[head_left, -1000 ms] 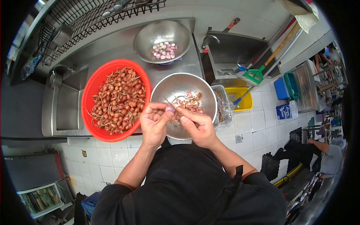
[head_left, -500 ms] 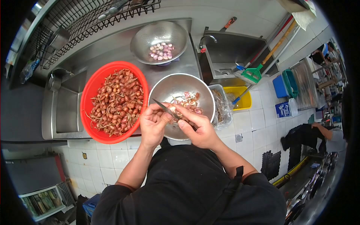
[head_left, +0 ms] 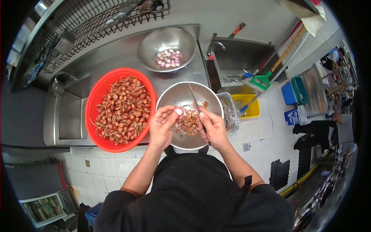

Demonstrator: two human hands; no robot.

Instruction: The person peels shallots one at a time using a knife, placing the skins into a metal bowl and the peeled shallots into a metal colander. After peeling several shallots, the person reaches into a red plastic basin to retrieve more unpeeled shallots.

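Between the thumb and fingers of my left hand (head_left: pixel 162 124) is a peeled shallot (head_left: pixel 178 111), pale pink and white. My right hand (head_left: pixel 213 128) grips a knife (head_left: pixel 194 96) whose blade points up and away from me. Both hands are over a steel bowl (head_left: pixel 165 94) that holds papery shallot skins (head_left: pixel 188 125). To the left, a red basin (head_left: pixel 92 133) is heaped with unpeeled shallots (head_left: pixel 123 110). Behind the bowl, a steel colander (head_left: pixel 147 46) contains several peeled shallots (head_left: pixel 169 58).
A steel sink (head_left: pixel 69 120) is at the left, another sink (head_left: pixel 247 58) at the back right. A clear plastic tub (head_left: pixel 232 125) and a yellow tub (head_left: pixel 253 107) stand right of the bowl. A green-headed broom (head_left: pixel 261 82) leans nearby. Another person (head_left: pixel 342 129) is at the far right.
My hands have moved apart. The knife has swung from pointing left across my fingers to pointing away, and the peeled shallot now shows in my left fingertips.
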